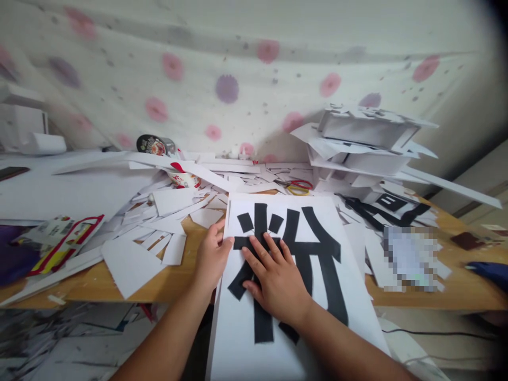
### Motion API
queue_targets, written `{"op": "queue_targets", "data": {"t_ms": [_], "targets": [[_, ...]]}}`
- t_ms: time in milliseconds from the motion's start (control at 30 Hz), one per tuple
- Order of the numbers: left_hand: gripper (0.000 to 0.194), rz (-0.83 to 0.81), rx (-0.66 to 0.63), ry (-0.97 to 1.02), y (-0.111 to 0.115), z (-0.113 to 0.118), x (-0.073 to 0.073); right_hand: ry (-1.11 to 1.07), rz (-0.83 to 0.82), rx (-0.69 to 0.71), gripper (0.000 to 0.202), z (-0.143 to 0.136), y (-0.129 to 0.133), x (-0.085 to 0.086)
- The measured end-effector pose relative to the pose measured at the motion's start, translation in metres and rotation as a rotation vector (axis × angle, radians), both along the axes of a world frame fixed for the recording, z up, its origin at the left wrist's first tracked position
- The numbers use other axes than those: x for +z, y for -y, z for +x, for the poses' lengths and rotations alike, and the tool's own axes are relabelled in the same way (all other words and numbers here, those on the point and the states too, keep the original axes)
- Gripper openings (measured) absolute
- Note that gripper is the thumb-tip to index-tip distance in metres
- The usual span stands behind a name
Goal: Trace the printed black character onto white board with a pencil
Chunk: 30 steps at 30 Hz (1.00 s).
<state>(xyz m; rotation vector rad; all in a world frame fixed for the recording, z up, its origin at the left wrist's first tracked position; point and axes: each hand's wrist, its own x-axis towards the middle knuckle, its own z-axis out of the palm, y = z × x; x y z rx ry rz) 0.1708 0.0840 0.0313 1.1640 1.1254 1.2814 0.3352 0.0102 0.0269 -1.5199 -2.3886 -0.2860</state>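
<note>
A large white board (238,349) projects over the table's front edge toward me, with a bold black character made of thick strokes (263,323) on its face. My left hand (212,254) holds the board's left edge, thumb on top and fingers at the side. On the upper middle of the character, my right hand (278,275) lies flat with fingers spread, covering part of the strokes. Whether the strokes are glued paper or print I cannot tell.
White paper scraps (133,264) litter the wooden table (400,299). Scissors (298,186) with red and yellow handles lie behind the board. Stacked white box shapes (361,132) stand at the back right, near black cut strips (373,211). A food tub (184,180) sits back left.
</note>
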Motion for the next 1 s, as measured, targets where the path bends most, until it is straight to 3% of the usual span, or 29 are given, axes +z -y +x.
{"op": "queue_targets", "data": {"t_ms": [100, 200, 400, 1000], "targets": [[0.059, 0.029, 0.006, -0.007, 0.0, -0.002, 0.002, -0.007, 0.0, 0.007, 0.06, 0.0, 0.001, 0.0], [0.073, -0.005, 0.02, 0.022, -0.005, -0.004, 0.006, -0.017, -0.018, 0.031, 0.061, 0.0, 0.002, 0.001], [0.047, -0.07, -0.073, 0.124, -0.011, -0.003, 0.006, -0.026, -0.074, 0.091, 0.063, 0.002, 0.002, 0.005], [0.048, -0.054, -0.054, 0.212, -0.002, -0.002, 0.009, -0.003, -0.011, 0.113, 0.062, 0.006, -0.004, 0.006]]}}
